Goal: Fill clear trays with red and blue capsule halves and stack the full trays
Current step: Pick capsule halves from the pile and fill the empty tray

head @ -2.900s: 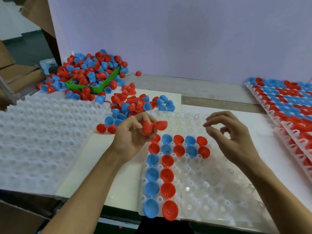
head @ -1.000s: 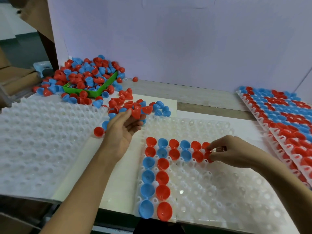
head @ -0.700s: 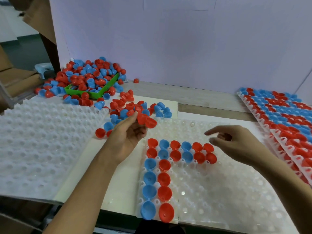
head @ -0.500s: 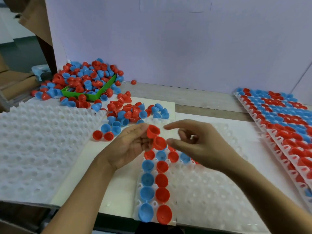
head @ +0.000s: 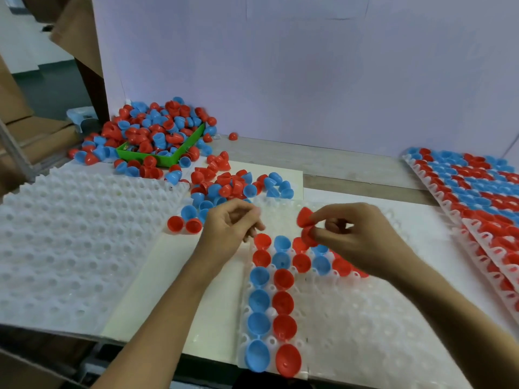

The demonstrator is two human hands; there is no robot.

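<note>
Surface: a pale table with a white sheet under the work; its near edge runs dark along the bottom of the view.
Room: a plain lilac wall stands right behind the table; brown cardboard leans at the far left.
Tray: a clear tray of round cups lies at front centre, its near edge reaching the table's edge.
Filling: the left two columns hold blue halves beside red halves, cups up; the two far rows alternate red and blue and run under the right hand. The rest of the cups show bare.
Right hand: the right hand hovers over the tray's far rows, thumb and fingers pinching two red halves, one above the other.
Left hand: the left hand is beside the tray's far left corner, fingers loosely curled; I see nothing in it.
Loose pile: a loose heap of red and blue halves lies just beyond the hands; more overflow a green box at the far left.
Left side: a stack of white unfilled trays covers the left of the table.
Right side: full trays, overlapping, run along the right edge.
Open room: bare table shows between the loose heap and the full trays.
</note>
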